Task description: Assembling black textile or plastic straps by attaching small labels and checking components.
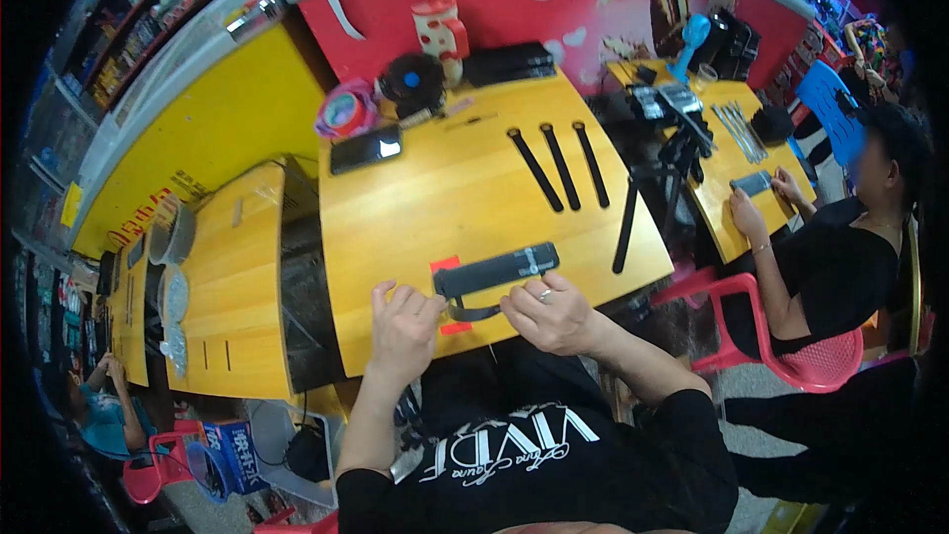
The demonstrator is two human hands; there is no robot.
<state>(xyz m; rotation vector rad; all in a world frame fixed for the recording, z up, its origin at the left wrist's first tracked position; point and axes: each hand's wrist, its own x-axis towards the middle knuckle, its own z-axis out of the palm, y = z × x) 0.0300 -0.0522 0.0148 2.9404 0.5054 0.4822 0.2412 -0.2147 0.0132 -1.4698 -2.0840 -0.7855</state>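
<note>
In the head view, your left hand [407, 321] is over the near edge of the yellow table [395, 222], its thumb and fingertips pinched at the left end of a dark strap [474, 314]. Whether those fingertips also catch the panel beside them, you cannot tell from here. Your right hand [551, 316], with a ring on one finger, pinches the strap's other end, so the strap spans the gap between your hands.

Just beyond the strap, the dark grey panel [494, 270] lies near the middle of the table's near edge, slanting up toward the right, with pale marks at its right end. A red piece [447, 265] shows past the panel's left end, and more red shows below the strap.

Toward the table's far right corner you have three black strips [560, 166] side by side; a fourth strip [625, 227] lies along the right edge, toward the near right corner. By the left edge, near the far left corner, is a phone [366, 150], with a pink roll [346, 112] just behind it. A black stack [509, 64] sits at the far edge. On the next table to your right, a co-worker [840, 247] holds a small grey piece [751, 182].
</note>
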